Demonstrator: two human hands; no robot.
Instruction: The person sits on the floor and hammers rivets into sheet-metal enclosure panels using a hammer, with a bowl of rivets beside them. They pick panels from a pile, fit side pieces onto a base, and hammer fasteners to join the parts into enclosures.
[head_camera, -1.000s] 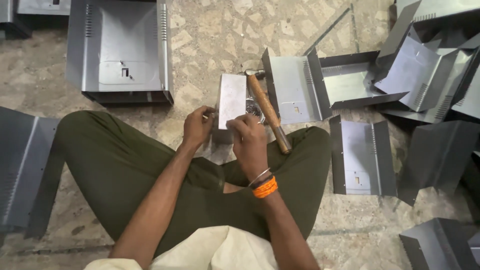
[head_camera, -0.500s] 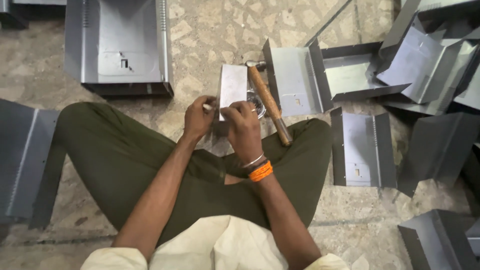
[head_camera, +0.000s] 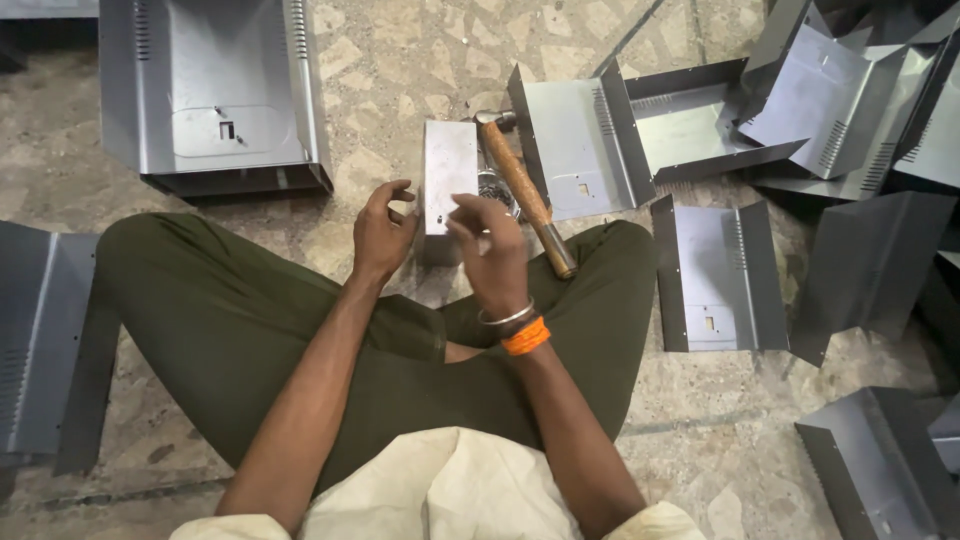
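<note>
I sit cross-legged on a stone floor. A small rectangular grey metal piece (head_camera: 449, 178) lies on the floor just past my knees. My left hand (head_camera: 383, 228) hovers at its left edge, fingers curled and apart, holding nothing. My right hand (head_camera: 492, 252), with a steel bangle and an orange band at the wrist, hangs over the piece's lower right corner. It is blurred, its fingers are loosely spread, and I see nothing in them. A hammer (head_camera: 527, 196) with a wooden handle lies slanted to the right of the piece, and something small and shiny (head_camera: 494, 188) sits between them.
Folded grey sheet-metal housings lie all around: a large one (head_camera: 215, 95) at the far left, one (head_camera: 575, 140) beside the hammer, one (head_camera: 715, 275) by my right knee, a heap (head_camera: 850, 100) at the far right, one (head_camera: 40, 340) at my left.
Both hands were pressed on the small metal piece; now they have lifted off it. The left hand has drawn to the left and the right hand has pulled back toward me.
</note>
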